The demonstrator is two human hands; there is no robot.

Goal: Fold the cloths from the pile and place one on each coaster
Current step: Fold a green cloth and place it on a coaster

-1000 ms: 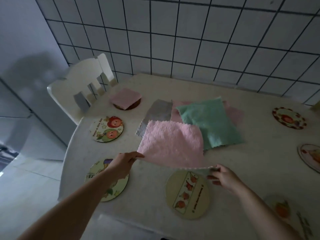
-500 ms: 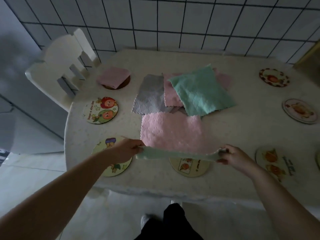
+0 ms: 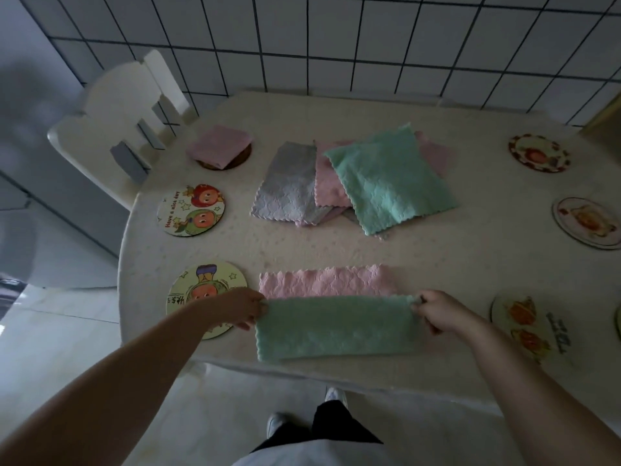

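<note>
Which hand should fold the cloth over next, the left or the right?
Probably the left hand. It pinches the cloth at its left end, right over the nearest free coaster, so the folded cloth would land close by. The right hand pinches the other end and can swing it across.

Setting: domestic dining or kitchen area. Indicators: a wall [image 3: 336, 45] of white square tiles with dark grout directly behind the tabletop [image 3: 470, 264]; a white wooden chair [image 3: 124, 109] at the tabletop's far-left corner; pale floor tiles [image 3: 50, 331] to the left of the tabletop. Round cartoon-printed coasters [image 3: 191, 210] line the tabletop's left and right edges, with soft household cloths [image 3: 386, 179] piled at its centre.
</note>
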